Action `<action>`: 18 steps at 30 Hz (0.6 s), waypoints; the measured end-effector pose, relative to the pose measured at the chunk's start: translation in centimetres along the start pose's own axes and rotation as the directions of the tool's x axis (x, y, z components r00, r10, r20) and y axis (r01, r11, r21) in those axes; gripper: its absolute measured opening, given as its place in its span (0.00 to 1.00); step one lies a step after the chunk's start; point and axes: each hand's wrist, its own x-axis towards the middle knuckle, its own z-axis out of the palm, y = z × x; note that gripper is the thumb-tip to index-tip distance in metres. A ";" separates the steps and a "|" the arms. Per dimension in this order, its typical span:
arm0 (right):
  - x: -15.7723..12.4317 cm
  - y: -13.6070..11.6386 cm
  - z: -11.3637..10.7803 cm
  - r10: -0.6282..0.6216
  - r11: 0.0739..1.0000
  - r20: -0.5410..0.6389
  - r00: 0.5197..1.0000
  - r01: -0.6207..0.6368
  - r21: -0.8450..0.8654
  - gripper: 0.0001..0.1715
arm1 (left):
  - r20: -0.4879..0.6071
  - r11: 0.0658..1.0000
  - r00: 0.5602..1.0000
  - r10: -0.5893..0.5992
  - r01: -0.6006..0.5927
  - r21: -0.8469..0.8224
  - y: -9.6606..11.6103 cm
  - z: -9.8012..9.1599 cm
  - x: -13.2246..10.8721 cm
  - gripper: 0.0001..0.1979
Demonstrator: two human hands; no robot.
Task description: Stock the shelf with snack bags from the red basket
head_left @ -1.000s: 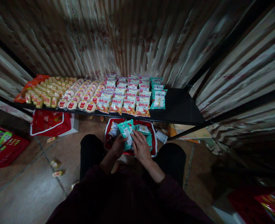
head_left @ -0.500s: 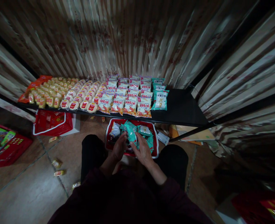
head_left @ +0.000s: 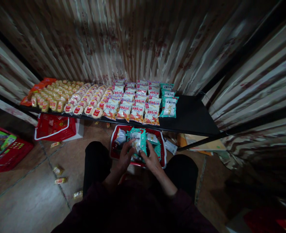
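Note:
Between my two hands is a teal and white snack bag (head_left: pixel 138 137), its printed front facing up. My left hand (head_left: pixel 126 152) grips its left edge, and my right hand (head_left: pixel 152 158) grips its lower right side. Just beneath it stands a red basket (head_left: pixel 113 150) with a white rim, between my knees. More teal bags (head_left: pixel 156 149) and a white-blue packet (head_left: pixel 120 136) lie inside the basket. On the black shelf (head_left: pixel 191 111) above, a short row of matching teal bags (head_left: pixel 169 107) lies beside rows of white and orange snack bags (head_left: pixel 137 111).
Farther left on the shelf are round packaged cakes (head_left: pixel 78 109), small yellow wrapped snacks (head_left: pixel 60 103) and an orange bag (head_left: pixel 27 100). Two red baskets stand at left, one under the shelf (head_left: pixel 57 129), one nearer (head_left: pixel 18 155). Wrapped pieces (head_left: pixel 60 180) lie on the floor.
The teal bag in my hands has been turned so its printed white front shows. My hands have moved slightly apart, to either side of it. The view has shifted slightly.

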 end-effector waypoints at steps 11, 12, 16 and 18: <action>0.2 1.7 -0.8 0.204 0.932 -0.013 0.979 -0.190 0.308 0.38 | 0.009 0.996 0.996 0.086 -0.087 0.032 -0.1 1.5 0.1 0.26; 0.2 1.9 -0.8 0.196 0.933 -0.026 0.980 -0.178 0.312 0.37 | 0.013 0.995 0.996 0.091 -0.092 0.033 -0.1 1.7 0.1 0.26; 0.5 1.5 -1.5 0.163 0.937 -0.070 0.984 -0.133 0.322 0.34 | 0.026 0.977 0.984 0.175 -0.176 0.123 0.1 2.4 0.7 0.25; 0.6 0.8 -2.0 0.157 0.932 -0.057 0.986 -0.129 0.339 0.34 | 0.040 0.957 0.974 0.224 -0.228 0.179 0.1 2.8 1.1 0.25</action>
